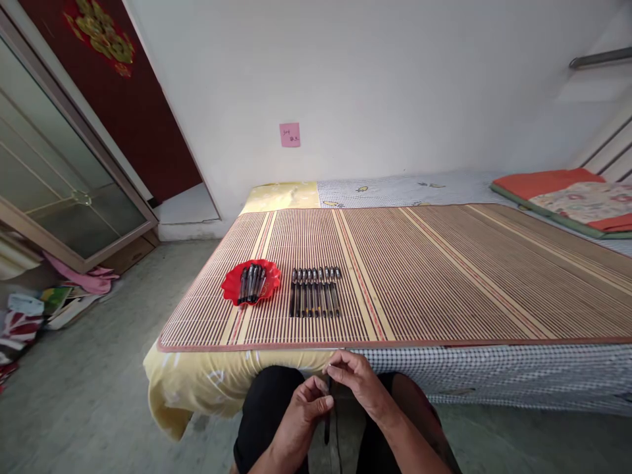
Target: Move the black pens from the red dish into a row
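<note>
Between my knees, just off the bed's front edge, my left hand (312,407) is closed around a slim black pen (326,428) that stands nearly upright. My right hand (351,376) pinches at the pen's upper end, where a small pale spot shows at the fingertips; which part it grips is too small to tell. Beyond my hands, several black pens with clear barrels (315,299) lie side by side in a row on the striped mat (434,283). Left of that row, a red scalloped dish (228,284) holds a bunch of more black pens (251,283).
The mat covers a bed with a yellow and checked sheet (212,388). A folded orange and floral quilt (553,191) lies far right. A pink note (289,135) is stuck on the wall. A glass-paned door (64,151) and piled cloth (22,322) are at left.
</note>
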A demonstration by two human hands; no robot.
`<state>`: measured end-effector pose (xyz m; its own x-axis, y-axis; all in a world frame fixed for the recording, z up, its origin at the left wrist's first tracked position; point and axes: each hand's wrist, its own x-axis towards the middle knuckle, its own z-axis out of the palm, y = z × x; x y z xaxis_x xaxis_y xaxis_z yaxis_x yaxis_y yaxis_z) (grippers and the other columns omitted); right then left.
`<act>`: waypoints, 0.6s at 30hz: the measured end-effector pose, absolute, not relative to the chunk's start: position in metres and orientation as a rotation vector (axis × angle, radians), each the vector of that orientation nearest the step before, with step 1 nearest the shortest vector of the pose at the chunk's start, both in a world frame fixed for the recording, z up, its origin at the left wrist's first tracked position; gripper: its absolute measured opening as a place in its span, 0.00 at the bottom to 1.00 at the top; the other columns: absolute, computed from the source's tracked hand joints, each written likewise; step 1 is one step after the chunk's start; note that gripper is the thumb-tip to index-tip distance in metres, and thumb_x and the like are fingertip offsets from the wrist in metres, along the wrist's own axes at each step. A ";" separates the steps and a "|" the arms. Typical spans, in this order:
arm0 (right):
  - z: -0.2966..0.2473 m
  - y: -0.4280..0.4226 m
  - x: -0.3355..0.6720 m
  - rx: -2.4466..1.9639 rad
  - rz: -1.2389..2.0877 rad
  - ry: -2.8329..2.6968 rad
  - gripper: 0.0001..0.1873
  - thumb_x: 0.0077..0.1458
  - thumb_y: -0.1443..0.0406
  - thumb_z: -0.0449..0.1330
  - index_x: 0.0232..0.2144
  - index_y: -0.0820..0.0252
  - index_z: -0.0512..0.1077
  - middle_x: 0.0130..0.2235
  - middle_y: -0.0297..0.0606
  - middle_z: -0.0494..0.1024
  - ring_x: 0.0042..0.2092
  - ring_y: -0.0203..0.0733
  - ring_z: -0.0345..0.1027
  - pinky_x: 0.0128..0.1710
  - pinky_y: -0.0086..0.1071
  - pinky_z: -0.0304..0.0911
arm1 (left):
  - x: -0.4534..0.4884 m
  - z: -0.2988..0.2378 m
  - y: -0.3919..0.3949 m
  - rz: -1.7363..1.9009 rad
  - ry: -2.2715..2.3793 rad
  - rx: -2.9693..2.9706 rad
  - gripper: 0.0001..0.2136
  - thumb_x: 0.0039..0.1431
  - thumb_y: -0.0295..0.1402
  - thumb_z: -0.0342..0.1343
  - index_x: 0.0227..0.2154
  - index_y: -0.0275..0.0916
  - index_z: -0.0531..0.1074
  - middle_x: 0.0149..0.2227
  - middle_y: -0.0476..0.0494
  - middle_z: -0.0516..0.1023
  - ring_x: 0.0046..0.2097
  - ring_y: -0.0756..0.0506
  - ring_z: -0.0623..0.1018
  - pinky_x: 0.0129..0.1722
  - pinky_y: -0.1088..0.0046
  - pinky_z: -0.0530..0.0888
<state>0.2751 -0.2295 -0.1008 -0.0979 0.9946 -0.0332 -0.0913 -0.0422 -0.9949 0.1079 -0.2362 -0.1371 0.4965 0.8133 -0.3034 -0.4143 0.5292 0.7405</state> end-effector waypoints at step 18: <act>-0.091 -0.232 0.278 -1.047 1.456 -1.211 0.17 0.60 0.52 0.61 0.36 0.60 0.81 0.34 0.37 0.79 0.36 0.41 0.69 0.40 0.33 0.63 | 0.109 -0.125 -0.238 0.791 0.710 0.678 0.19 0.47 0.43 0.73 0.25 0.37 0.70 0.23 0.51 0.70 0.25 0.52 0.65 0.26 0.77 0.62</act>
